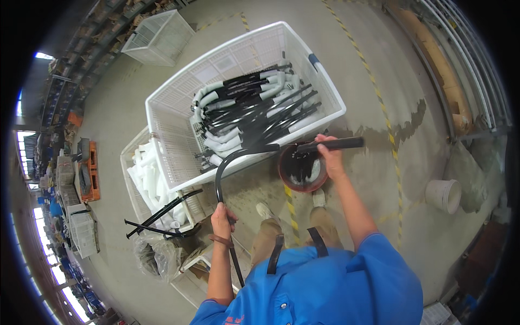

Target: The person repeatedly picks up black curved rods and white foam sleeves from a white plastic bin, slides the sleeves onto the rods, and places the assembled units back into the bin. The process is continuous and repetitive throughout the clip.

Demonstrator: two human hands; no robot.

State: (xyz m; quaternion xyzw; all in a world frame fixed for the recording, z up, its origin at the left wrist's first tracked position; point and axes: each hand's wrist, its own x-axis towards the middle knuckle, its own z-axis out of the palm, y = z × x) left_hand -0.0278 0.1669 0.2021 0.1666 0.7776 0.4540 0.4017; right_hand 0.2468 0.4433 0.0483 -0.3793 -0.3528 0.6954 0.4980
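My left hand (220,219) is closed around the straight part of a bent black metal tube (218,181), whose curved end reaches toward the bucket. In my right hand (331,156) is a thick black tubular sleeve (346,143), lying nearly level above the bucket's far rim. The sleeve and the metal tube are apart. Dark liquid with white suds shows inside the dark red bucket (304,189) on the floor. Beyond it, a large white plastic crate (189,70) holds several bent black tubes (254,116), many partly wrapped in white foam.
At the left, a smaller white crate (131,179) contains white foam sleeves (154,184), with black metal frames (162,214) lying across its near edge. Clear plastic bags (157,257) lie nearby. A white bucket (443,196) stands at the right. Wet patches mark the floor.
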